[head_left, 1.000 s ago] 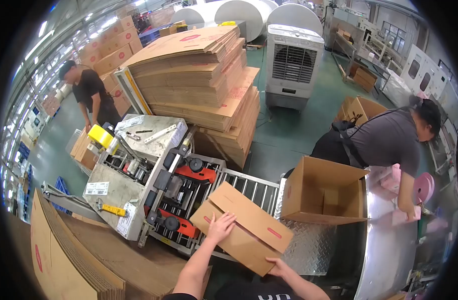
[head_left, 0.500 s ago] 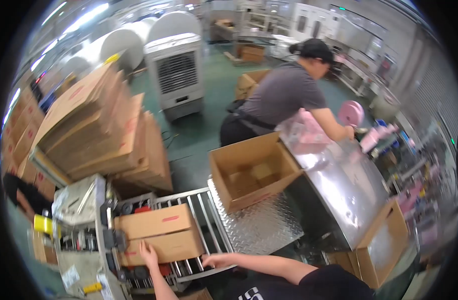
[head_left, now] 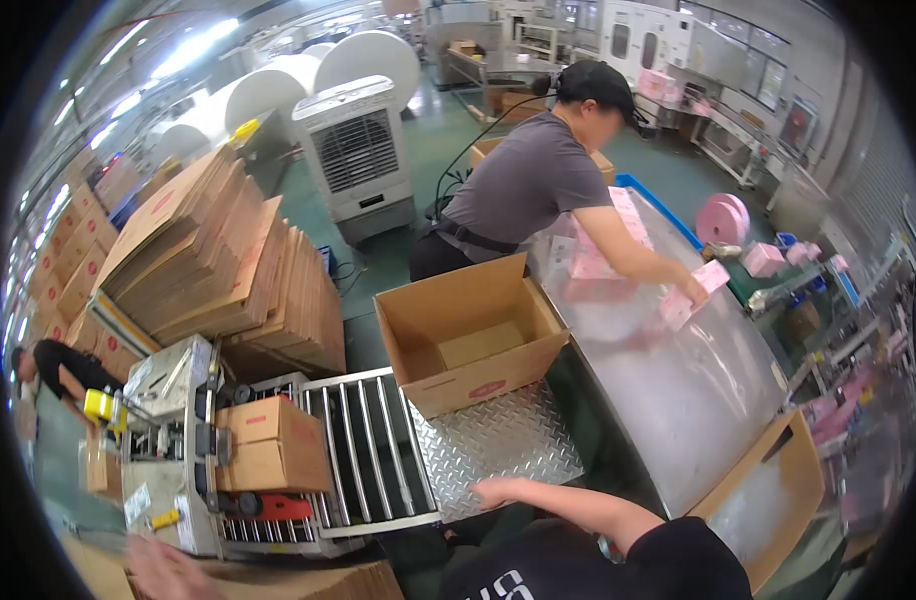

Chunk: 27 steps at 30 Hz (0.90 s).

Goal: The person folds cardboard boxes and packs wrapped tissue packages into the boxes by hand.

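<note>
My left hand (head_left: 166, 570) is released and holds nothing I can see, blurred at the near left edge (motion has smeared its fingers). My right hand (head_left: 493, 492) is released too, fingers loosely bent above the near edge of the diamond plate (head_left: 508, 445). The closed carton (head_left: 298, 440) rests on the left end of the roller conveyor (head_left: 363, 455), against the machine (head_left: 168, 490), with its top flaps folded down and a seam between them.

I'd judge that the carton runs best square to the side guides, its flaps flat and their edges meeting. A light, level push on the trailing face should suit it; pressing at one corner could skew it, and fingers belong well away from the rollers and guides.

The open carton (head_left: 483, 388) stands on the diamond plate, flaps up, with its inner walls and bottom in sight. Beside it, across the metal worktop (head_left: 668, 410), a co-worker (head_left: 528, 180) grasps a pink pack (head_left: 700, 290); more pink packs (head_left: 598, 262) lie close by. Another open carton (head_left: 800, 480) is at the near right, only partly in view.
</note>
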Available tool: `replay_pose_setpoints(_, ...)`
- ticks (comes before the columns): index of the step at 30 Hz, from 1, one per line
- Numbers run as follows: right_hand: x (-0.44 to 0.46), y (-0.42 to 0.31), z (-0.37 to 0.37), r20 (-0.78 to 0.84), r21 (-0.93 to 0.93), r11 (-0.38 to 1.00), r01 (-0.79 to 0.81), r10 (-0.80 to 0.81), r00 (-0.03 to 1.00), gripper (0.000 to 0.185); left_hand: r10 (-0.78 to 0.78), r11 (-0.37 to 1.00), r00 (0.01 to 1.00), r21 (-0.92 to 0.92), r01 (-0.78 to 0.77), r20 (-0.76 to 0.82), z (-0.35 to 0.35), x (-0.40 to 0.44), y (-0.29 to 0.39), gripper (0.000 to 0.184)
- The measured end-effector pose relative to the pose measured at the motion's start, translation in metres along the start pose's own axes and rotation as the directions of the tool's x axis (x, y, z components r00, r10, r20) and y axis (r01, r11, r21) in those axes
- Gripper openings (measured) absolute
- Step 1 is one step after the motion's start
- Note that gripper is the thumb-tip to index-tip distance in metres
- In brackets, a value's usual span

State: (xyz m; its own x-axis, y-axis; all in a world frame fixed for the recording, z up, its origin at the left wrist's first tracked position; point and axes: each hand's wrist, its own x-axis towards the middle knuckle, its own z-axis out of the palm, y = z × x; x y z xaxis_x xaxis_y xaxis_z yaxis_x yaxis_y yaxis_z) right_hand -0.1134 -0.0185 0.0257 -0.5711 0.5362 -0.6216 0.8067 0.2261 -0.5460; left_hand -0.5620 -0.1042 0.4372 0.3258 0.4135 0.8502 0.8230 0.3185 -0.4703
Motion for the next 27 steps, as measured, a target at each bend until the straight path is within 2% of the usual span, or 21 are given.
replay_pose_setpoints(3, -0.056, 0.057, 0.0, 0.036, -0.102, 0.995, 0.001, 0.003, 0.999, 0.069, -0.224, 0.968, 0.935, 0.178, 0.179, 0.274, -0.025, 0.01, -0.078, 0.03)
replay_pose_setpoints(4, -0.072, 0.072, 0.001, 0.041, -0.136, 0.99, -0.036, 0.042, 0.998, 0.068, -0.309, 0.948, 0.853, 0.214, 0.238, 0.421, -0.023, -0.004, -0.111, 0.03)
replay_pose_setpoints(6, -0.106, 0.097, -0.005, 0.05, -0.174, 0.984, -0.048, 0.058, 0.997, 0.068, -0.437, 0.875, 0.565, 0.184, 0.449, 0.7, -0.004, -0.039, -0.154, 0.035)
replay_pose_setpoints(7, -0.131, 0.096, -0.009, 0.045, -0.094, 0.995, -0.04, 0.044, 0.998, 0.068, -0.395, 0.881, 0.623, 0.085, 0.466, 0.676, -0.01, -0.039, -0.151, 0.038)
replay_pose_setpoints(8, -0.149, 0.1, -0.006, 0.043, -0.011, 1.0, -0.029, 0.029, 0.999, 0.068, -0.387, 0.895, 0.6, 0.129, 0.427, 0.701, -0.008, -0.046, -0.158, 0.038)
replay_pose_setpoints(9, -0.148, 0.124, 0.017, -0.053, -0.062, 0.998, -0.004, 0.001, 0.999, 0.068, -0.354, 0.923, 0.605, 0.162, 0.348, 0.713, -0.012, -0.047, -0.151, 0.04)
replay_pose_setpoints(11, -0.176, 0.134, 0.023, -0.001, -0.068, 0.998, -0.019, 0.019, 1.0, 0.064, -0.224, 0.975, 0.771, 0.147, 0.17, 0.597, -0.025, -0.046, -0.128, 0.04)
replay_pose_setpoints(12, -0.186, 0.142, 0.029, -0.001, -0.07, 0.998, -0.01, 0.01, 1.0, 0.064, -0.227, 0.974, 0.772, 0.155, 0.167, 0.594, -0.038, -0.041, -0.122, 0.04)
replay_pose_setpoints(14, -0.199, 0.156, 0.044, -0.021, 0.011, 1.0, 0.005, -0.005, 1.0, 0.071, -0.375, 0.925, 0.652, 0.313, 0.215, 0.659, -0.056, -0.025, -0.108, 0.037)
replay_pose_setpoints(16, -0.221, 0.162, 0.046, 0.022, 0.015, 0.999, -0.043, 0.042, 0.999, 0.073, -0.469, 0.883, 0.559, 0.371, 0.288, 0.684, -0.084, -0.018, -0.093, 0.035)
replay_pose_setpoints(17, -0.228, 0.166, 0.045, 0.013, 0.015, 0.997, -0.075, 0.075, 0.997, 0.073, -0.402, 0.913, 0.626, 0.237, 0.333, 0.668, -0.078, -0.047, -0.122, 0.033)
replay_pose_setpoints(18, -0.234, 0.171, 0.047, -0.012, 0.01, 0.997, -0.073, 0.073, 0.997, 0.074, -0.375, 0.912, 0.592, 0.167, 0.376, 0.714, -0.086, -0.048, -0.122, 0.038)
replay_pose_setpoints(19, -0.24, 0.177, 0.051, -0.048, 0.068, 0.996, -0.061, 0.064, 0.997, 0.074, -0.269, 0.95, 0.724, 0.051, 0.309, 0.635, -0.074, -0.086, -0.152, 0.045)
replay_pose_setpoints(20, -0.241, 0.184, 0.054, -0.069, 0.077, 0.995, -0.058, 0.064, 0.996, 0.073, -0.144, 0.97, 0.71, -0.043, 0.239, 0.69, -0.08, -0.083, -0.159, 0.051)
replay_pose_setpoints(21, -0.241, 0.189, 0.057, -0.077, 0.085, 0.995, -0.049, 0.055, 0.995, 0.073, -0.068, 0.976, 0.738, -0.108, 0.188, 0.671, -0.081, -0.088, -0.173, 0.05)
replay_pose_setpoints(23, -0.248, 0.187, 0.049, -0.058, 0.041, 0.996, -0.076, 0.079, 0.995, 0.072, -0.21, 0.922, 0.507, -0.003, 0.387, 0.836, -0.098, -0.074, -0.181, 0.051)
replay_pose_setpoints(25, -0.242, 0.186, 0.049, -0.053, -0.04, 0.996, -0.086, 0.084, 0.995, 0.06, -0.195, 0.978, 0.683, 0.191, 0.083, 0.704, -0.108, -0.078, -0.176, 0.049)
replay_pose_setpoints(26, -0.238, 0.187, 0.052, -0.063, -0.073, 0.995, -0.07, 0.065, 0.996, 0.059, -0.27, 0.96, 0.598, 0.161, 0.23, 0.754, -0.121, -0.064, -0.165, 0.045)
replay_pose_setpoints(27, -0.236, 0.186, 0.052, -0.057, -0.079, 0.995, -0.055, 0.051, 0.997, 0.059, -0.281, 0.958, 0.595, 0.177, 0.227, 0.753, -0.132, -0.058, -0.164, 0.045)
